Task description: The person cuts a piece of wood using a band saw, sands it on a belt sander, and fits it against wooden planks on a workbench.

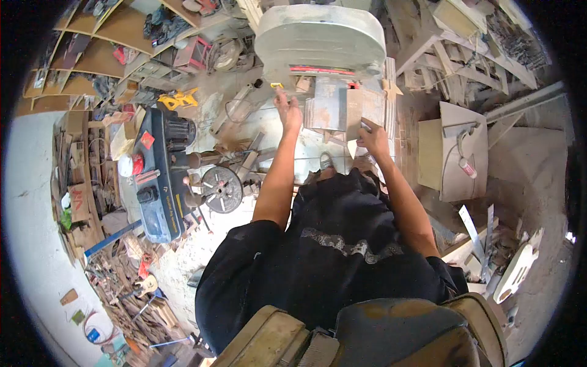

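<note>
A large pale machine housing [321, 40] with a red stripe stands ahead, above a grey metal worktable [327, 107]. My left hand [287, 113] reaches up at the table's left side, fingers apart and empty, with its fingertips just below a small yellow part [276, 85]. On the right half of the table lies a flat brown wooden piece [354, 110]. Closed fingers of my right hand [374, 139] hold a small pale item at that piece's lower right edge; it is too small to name. A white pointed piece [352, 148] shows beside this hand.
To the left stands a blue machine [160, 177] with a motor and a round slotted disc [222, 189]. Wooden shelves [122, 30] hold tools at the upper left. A cardboard-coloured box [452, 153] and stacked wood frames [452, 55] are on the right.
</note>
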